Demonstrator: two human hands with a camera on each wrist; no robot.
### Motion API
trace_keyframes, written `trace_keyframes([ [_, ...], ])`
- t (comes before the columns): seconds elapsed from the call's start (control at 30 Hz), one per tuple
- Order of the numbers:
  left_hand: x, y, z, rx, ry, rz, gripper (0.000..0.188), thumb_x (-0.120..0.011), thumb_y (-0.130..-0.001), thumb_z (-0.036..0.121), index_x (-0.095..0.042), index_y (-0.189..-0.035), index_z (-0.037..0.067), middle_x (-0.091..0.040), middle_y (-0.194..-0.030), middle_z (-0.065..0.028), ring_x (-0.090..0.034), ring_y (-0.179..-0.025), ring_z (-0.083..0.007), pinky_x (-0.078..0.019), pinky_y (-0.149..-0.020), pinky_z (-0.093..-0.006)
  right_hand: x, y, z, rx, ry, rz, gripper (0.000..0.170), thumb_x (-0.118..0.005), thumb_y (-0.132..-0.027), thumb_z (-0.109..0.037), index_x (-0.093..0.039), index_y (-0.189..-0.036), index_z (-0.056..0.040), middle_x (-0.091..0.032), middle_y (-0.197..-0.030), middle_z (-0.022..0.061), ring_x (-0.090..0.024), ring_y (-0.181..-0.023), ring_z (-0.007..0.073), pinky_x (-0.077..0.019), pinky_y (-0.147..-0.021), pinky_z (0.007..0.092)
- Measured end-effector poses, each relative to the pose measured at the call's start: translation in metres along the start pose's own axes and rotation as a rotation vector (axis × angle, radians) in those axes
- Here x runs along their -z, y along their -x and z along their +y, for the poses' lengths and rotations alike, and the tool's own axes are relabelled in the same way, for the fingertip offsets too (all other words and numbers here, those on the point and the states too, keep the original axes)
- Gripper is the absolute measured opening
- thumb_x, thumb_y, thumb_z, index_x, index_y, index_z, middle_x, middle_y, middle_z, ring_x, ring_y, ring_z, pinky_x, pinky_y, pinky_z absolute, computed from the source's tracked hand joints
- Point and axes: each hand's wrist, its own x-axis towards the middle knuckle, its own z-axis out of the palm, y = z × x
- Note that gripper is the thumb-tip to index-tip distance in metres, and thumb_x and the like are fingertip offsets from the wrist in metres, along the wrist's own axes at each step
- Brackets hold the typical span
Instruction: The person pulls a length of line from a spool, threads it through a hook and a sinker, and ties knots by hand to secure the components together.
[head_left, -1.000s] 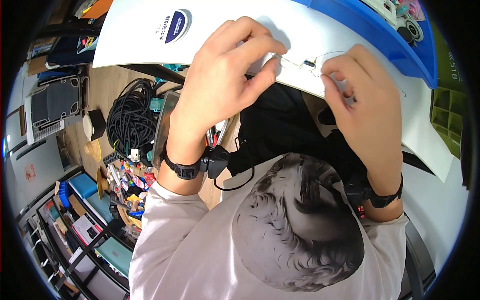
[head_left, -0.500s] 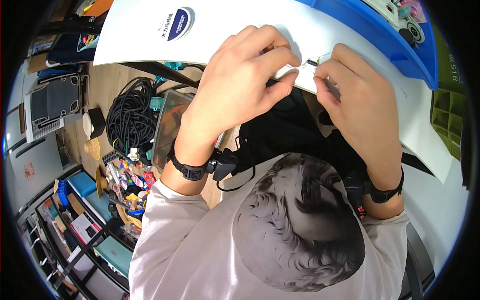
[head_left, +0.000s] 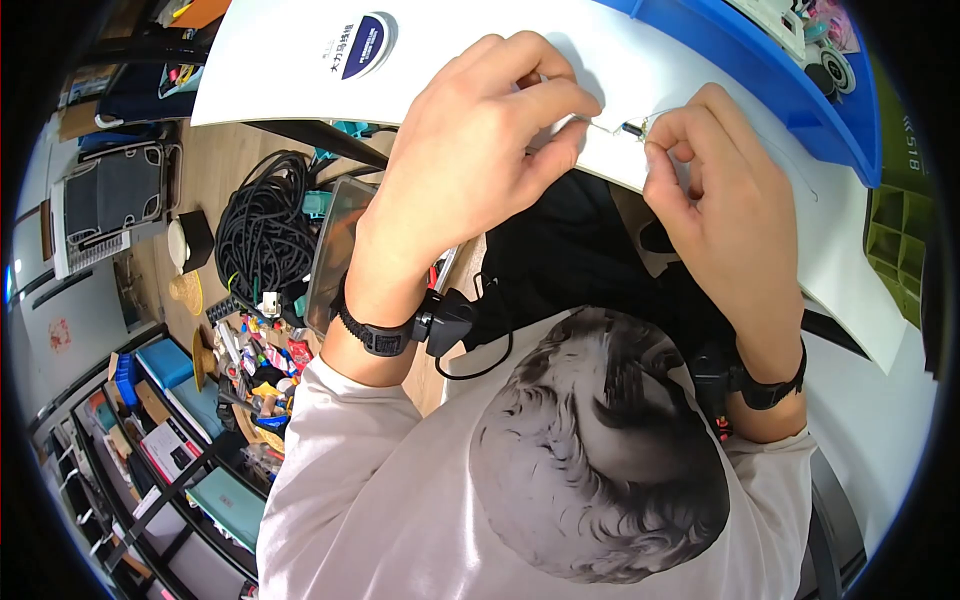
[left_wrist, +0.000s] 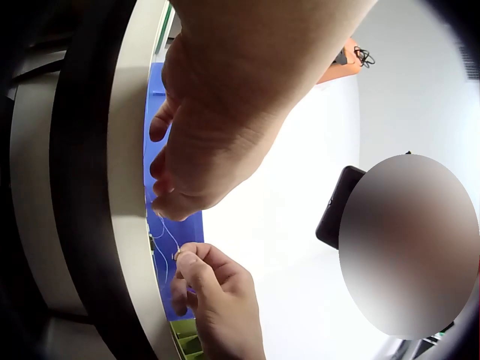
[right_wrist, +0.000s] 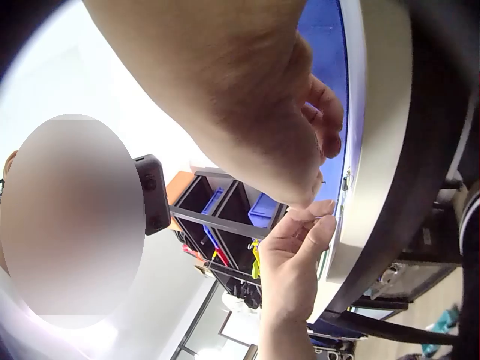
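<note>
One indistinct dark piece sits beside, perhaps touching, the right fingers.

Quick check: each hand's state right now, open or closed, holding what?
Left hand: closed, pinching a thin, pale, thread-like line.
Right hand: closed, pinching a tiny gold-coloured piece, too small to identify.

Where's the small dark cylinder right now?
In the head view, the small dark cylinder shows against the white tabletop, between the left hand and right hand, nearer the right.
</note>
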Motion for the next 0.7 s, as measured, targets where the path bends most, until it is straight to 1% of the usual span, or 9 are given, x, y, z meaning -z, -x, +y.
trace_keyframes([
  [0.2,0.006,-0.001,0.001,0.035,0.008,0.018,0.028,-0.086,-0.075,0.007,-0.077,-0.102,0.008,-0.067,-0.099,-0.0063,-0.066,-0.091,-0.0269,-0.0552,-0.079,-0.0364,-0.001,0.000,-0.002,-0.001,-0.066,-0.006,0.008,-0.067,-0.091,-0.001,-0.060,-0.094,-0.0024,-0.051,-0.086,0.0058,-0.048,-0.056,0.0152,-0.0384,-0.052,0.0296],
  [0.33,0.014,0.003,-0.009,0.048,-0.035,0.040,0.028,-0.086,-0.076,0.006,-0.077,-0.102,0.007,-0.068,-0.099,-0.0066,-0.067,-0.091,-0.0267,-0.0552,-0.080,-0.0364,0.003,0.000,-0.008,-0.006,-0.162,-0.035,0.006,-0.065,-0.091,-0.001,-0.060,-0.092,-0.0022,-0.050,-0.084,0.0051,-0.046,-0.058,0.0146,-0.0374,-0.054,0.0282],
  [0.43,0.016,0.005,-0.014,0.068,-0.035,0.016,0.025,-0.085,-0.077,0.005,-0.077,-0.101,0.006,-0.068,-0.099,-0.0065,-0.067,-0.090,-0.0263,-0.0549,-0.080,-0.0357,0.002,0.000,-0.011,-0.035,-0.227,-0.078,0.005,-0.064,-0.090,0.000,-0.059,-0.091,-0.0018,-0.049,-0.083,0.0037,-0.046,-0.060,0.0129,-0.0362,-0.055,0.0268],
  [0.53,0.016,0.007,-0.016,0.084,-0.019,0.002,0.023,-0.084,-0.079,0.005,-0.077,-0.100,0.005,-0.068,-0.099,-0.0063,-0.067,-0.091,-0.0258,-0.0545,-0.080,-0.0353,0.000,0.000,-0.014,-0.078,-0.342,-0.097,0.006,-0.065,-0.089,0.001,-0.059,-0.090,-0.0020,-0.049,-0.081,0.0025,-0.045,-0.058,0.0112,-0.0348,-0.054,0.0264],
  [0.6,0.014,0.008,-0.017,0.063,-0.019,-0.003,0.020,-0.084,-0.079,0.005,-0.077,-0.098,0.005,-0.068,-0.098,-0.0066,-0.066,-0.091,-0.0260,-0.0542,-0.079,-0.0356,0.001,-0.001,-0.019,-0.176,-0.396,-0.124,0.009,-0.067,-0.087,0.002,-0.060,-0.089,-0.0024,-0.048,-0.079,0.0014,-0.043,-0.057,0.0099,-0.0342,-0.053,0.0265],
  [0.7,0.014,0.007,-0.017,0.040,-0.023,-0.003,0.019,-0.083,-0.080,0.005,-0.076,-0.097,0.005,-0.067,-0.098,-0.0064,-0.066,-0.091,-0.0261,-0.0539,-0.078,-0.0361,-0.007,0.001,-0.021,-0.126,-0.342,-0.095,0.010,-0.068,-0.085,0.003,-0.060,-0.089,-0.0028,-0.048,-0.078,0.0013,-0.042,-0.056,0.0096,-0.0342,-0.053,0.0267],
])
